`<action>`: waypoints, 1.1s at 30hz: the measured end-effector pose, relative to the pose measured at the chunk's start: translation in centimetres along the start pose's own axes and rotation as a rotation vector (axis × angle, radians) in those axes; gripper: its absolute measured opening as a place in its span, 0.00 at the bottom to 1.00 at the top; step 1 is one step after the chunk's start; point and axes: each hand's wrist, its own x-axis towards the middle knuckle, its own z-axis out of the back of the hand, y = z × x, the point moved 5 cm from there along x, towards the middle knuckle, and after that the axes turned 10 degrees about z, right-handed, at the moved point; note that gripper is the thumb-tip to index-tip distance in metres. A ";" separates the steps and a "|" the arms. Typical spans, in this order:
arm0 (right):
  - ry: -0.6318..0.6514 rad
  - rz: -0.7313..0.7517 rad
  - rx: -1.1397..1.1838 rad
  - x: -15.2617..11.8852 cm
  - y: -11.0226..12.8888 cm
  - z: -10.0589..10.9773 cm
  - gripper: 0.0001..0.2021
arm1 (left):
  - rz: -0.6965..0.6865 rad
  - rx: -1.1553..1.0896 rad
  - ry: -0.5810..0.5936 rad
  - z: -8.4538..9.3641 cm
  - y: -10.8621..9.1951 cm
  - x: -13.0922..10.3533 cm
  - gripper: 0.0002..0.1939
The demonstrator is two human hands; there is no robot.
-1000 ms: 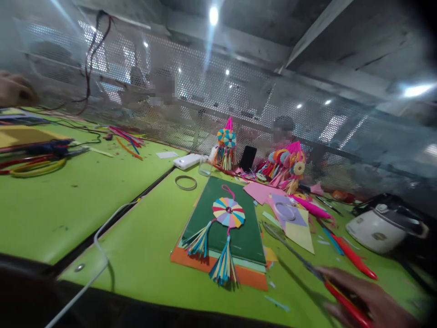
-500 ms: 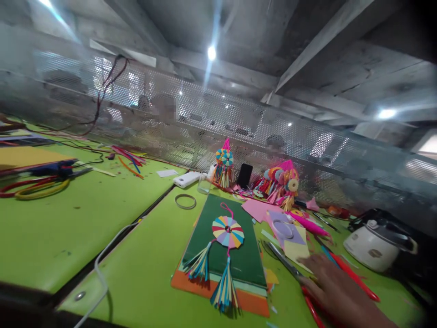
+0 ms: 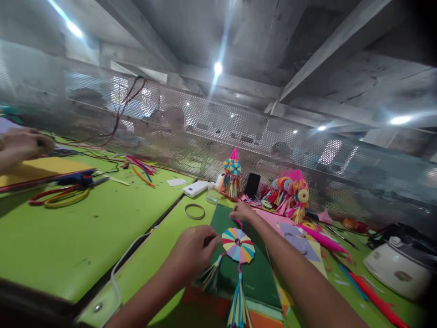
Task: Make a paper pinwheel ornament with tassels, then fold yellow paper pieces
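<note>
A round paper ornament (image 3: 238, 246) with multicoloured wedges lies on a dark green sheet (image 3: 261, 282). A pink cord loop (image 3: 239, 223) is at its top, and two paper-strip tassels (image 3: 240, 298) hang from its lower side. My right hand (image 3: 243, 212) reaches over the sheet, its fingertips pinched at the end of the loop. Beside the ornament's left edge is my left hand (image 3: 195, 248), fingers bent, with a gap between thumb and forefinger. My right forearm covers part of the sheet and the area to its right.
Behind stand finished tasselled ornaments (image 3: 232, 171), a phone (image 3: 252, 184) and a white power bank (image 3: 195, 189). A tape ring (image 3: 194, 211) lies left of the sheet. At far left are red-and-yellow-handled pliers (image 3: 64, 196) and another person's hand (image 3: 25, 142). A white pot (image 3: 396, 266) sits right.
My right hand has moved from the scissors to the ornament's loop; the scissors are now out of sight. My left hand has come in beside the ornament. Another person's hand appears at far left.
</note>
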 end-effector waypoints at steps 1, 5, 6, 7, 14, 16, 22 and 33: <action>0.039 -0.003 0.035 0.5 -0.2 -0.3 0.13 | 0.000 0.006 0.009 0.0 0.0 0.4 0.14; 0.103 -0.037 0.210 1.1 -1.1 -0.6 0.15 | 0.005 0.024 0.061 -1.0 0.5 1.4 0.14; 0.093 -0.039 0.262 0.9 -1.4 -0.4 0.14 | 0.010 0.035 0.075 -1.4 0.8 1.5 0.14; 0.075 -0.040 0.317 0.6 -1.6 -0.1 0.13 | 0.014 0.048 0.088 -1.7 1.1 1.6 0.14; -0.137 0.006 0.729 -2.8 -1.6 5.2 0.12 | -0.038 0.142 0.151 -2.8 1.8 0.6 0.15; -0.164 0.027 0.809 -3.6 -0.9 7.5 0.13 | -0.044 0.160 0.183 -3.1 1.6 0.4 0.17; -0.204 0.070 0.919 -4.7 1.7 14.1 0.13 | -0.056 0.187 0.205 -3.7 1.9 0.5 0.16; -0.286 0.063 0.852 -2.9 1.5 19.0 0.13 | -0.037 0.192 0.166 -4.2 2.6 0.0 0.11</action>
